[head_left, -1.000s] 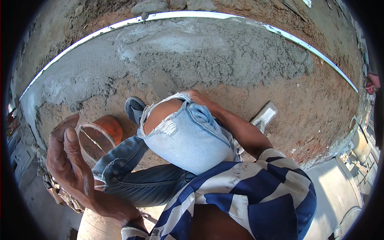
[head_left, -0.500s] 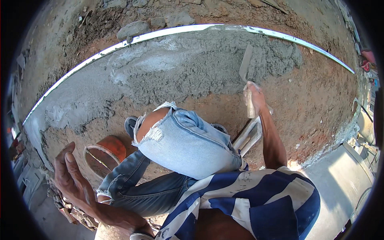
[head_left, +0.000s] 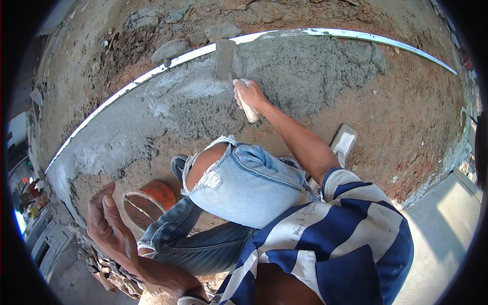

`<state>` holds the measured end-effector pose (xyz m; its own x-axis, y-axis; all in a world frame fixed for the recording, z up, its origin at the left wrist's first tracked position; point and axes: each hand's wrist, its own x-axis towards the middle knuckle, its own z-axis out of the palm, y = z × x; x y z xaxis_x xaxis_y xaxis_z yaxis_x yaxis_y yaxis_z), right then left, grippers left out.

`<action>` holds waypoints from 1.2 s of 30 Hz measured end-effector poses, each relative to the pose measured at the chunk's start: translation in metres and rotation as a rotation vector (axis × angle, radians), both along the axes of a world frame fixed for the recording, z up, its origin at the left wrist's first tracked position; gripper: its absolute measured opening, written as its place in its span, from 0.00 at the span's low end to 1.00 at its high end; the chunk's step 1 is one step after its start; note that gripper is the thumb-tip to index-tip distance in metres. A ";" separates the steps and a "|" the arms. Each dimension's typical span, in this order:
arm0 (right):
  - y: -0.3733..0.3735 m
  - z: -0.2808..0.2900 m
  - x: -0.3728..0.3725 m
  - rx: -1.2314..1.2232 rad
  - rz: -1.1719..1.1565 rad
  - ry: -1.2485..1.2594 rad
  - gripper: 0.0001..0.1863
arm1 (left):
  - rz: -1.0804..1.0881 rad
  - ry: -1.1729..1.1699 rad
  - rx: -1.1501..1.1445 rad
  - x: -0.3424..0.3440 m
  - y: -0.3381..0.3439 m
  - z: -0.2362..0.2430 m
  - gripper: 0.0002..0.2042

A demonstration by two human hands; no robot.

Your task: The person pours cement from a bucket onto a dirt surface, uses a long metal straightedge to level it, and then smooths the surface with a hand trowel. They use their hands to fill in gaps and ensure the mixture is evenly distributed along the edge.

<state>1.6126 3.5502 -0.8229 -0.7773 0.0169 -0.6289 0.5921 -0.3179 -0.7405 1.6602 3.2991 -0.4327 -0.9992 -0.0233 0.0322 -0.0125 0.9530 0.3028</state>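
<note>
My right hand grips the pale wooden handle of a trowel. The trowel's grey blade lies on the wet mortar, its far end against a long white strip that borders the mortar. Left of the blade the mortar looks smoother; to the right it is rough and lumpy. My left hand is raised at the lower left, fingers apart and slightly curled, holding nothing. Close by it on the ground is an orange-red bucket with a thin handle, partly hidden by my leg.
A long, mortar-smeared float lies on the dirt beside my right forearm. Beyond the white strip are stones and loose soil. Broken rubble lies at the lower left, and a pale concrete slab at the right.
My right hand has carried the trowel leftward across the mortar to the white strip, its arm now stretched forward. My left hand stays raised and open. The view has shifted slightly.
</note>
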 end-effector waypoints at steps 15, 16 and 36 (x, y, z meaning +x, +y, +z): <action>0.231 0.023 0.100 -0.183 -0.779 -0.009 0.16 | -0.009 -0.016 0.006 -0.024 -0.010 -0.015 0.16; 0.210 0.033 0.088 -0.212 -0.811 0.037 0.16 | 0.021 -0.010 -0.022 -0.022 -0.009 -0.012 0.16; -0.009 0.005 0.009 -0.097 0.041 -0.075 0.17 | -0.040 -0.033 0.025 -0.012 -0.007 -0.009 0.15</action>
<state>1.6219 3.5409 -0.8181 -0.7268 -0.0783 -0.6824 0.6588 -0.3603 -0.6604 1.6477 3.2919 -0.4419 -0.9999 0.0160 -0.0012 0.0148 0.9450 0.3268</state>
